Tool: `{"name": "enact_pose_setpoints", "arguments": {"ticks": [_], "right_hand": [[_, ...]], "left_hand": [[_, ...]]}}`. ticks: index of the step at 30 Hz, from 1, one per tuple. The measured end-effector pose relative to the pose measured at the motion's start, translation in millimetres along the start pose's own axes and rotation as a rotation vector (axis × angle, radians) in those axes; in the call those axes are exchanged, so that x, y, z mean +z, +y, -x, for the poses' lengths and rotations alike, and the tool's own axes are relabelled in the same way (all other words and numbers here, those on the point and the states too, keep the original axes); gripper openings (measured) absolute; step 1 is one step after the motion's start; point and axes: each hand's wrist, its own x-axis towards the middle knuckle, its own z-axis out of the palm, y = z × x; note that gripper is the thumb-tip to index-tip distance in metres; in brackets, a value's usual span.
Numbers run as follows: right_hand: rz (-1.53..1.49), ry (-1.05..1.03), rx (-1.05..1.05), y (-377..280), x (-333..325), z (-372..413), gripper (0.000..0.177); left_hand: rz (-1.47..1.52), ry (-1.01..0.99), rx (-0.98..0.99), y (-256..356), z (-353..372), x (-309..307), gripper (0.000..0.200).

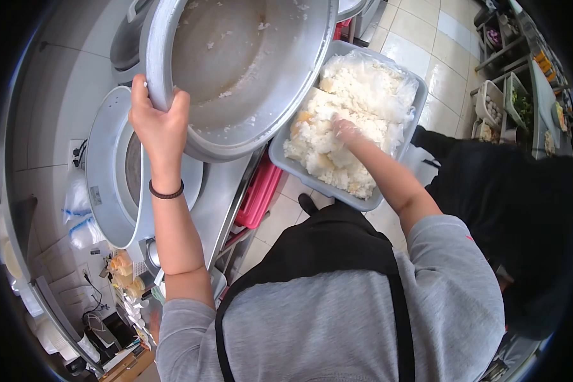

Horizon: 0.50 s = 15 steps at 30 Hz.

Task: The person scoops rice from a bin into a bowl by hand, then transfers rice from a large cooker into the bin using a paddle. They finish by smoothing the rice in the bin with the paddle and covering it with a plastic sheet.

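My left hand [161, 121] is wrapped over the rim of a large metal pot [213, 102], which is tipped towards the grey bin. Scattered grains of cooked rice cling to the pot's inner wall. My right hand [350, 130] is over the heap of white rice [328, 156] in the grey plastic bin [360, 203], touching or close above it. Motion blurs its fingers, so their grip does not show. Clear plastic film [401, 95] lines the bin's far and right sides, and a few yellowish patches show in the rice.
Left of the pot, a wide metal basin [102, 169] stands on a steel counter [213, 197]. A pink-red tray [259, 194] sits below the counter edge. A person in black [496, 204] is close on my right. Shelves with vegetable containers [519, 105] line the far right.
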Motion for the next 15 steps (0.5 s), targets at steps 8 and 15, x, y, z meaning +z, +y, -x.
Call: {"name": "enact_pose_setpoints", "arguments": {"ticks": [8, 15], "right_hand": [[0.004, -0.016, -0.059, -49, 6, 46, 0.029], [0.145, -0.152, -0.233, -39, 15, 52, 0.023]], "left_hand": [[0.024, 0.007, 0.016, -4, 1, -2, 0.024], [0.019, 0.001, 0.041, -4, -4, -2, 0.023]]}}
